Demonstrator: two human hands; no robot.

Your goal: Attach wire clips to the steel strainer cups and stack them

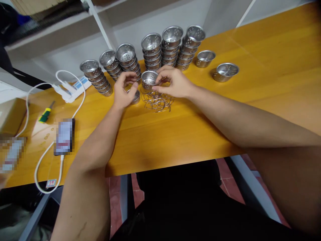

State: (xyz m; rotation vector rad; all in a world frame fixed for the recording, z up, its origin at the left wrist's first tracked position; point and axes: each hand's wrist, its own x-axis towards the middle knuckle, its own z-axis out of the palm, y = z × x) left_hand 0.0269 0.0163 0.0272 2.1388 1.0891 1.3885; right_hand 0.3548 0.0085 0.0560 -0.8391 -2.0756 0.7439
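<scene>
In the head view, my right hand (174,81) pinches the right side of a small perforated metal cup (148,80), its mouth facing up. My left hand (124,89) is to the left of that cup, fingers curved and apart from the thumb, with nothing visible between them. Partly hidden behind my left thumb is a smaller metal cup (136,97) on the table. Just in front of the held cup lies a loose tangle of thin metal wire rings (159,103).
Several stacks of perforated metal cups (152,50) line the table's back edge. Two single cups, one nearer (225,72) and one farther (205,58), stand at right. On the left are a power strip (75,90), a screwdriver (45,114), a phone (64,136) and a white cable (37,167).
</scene>
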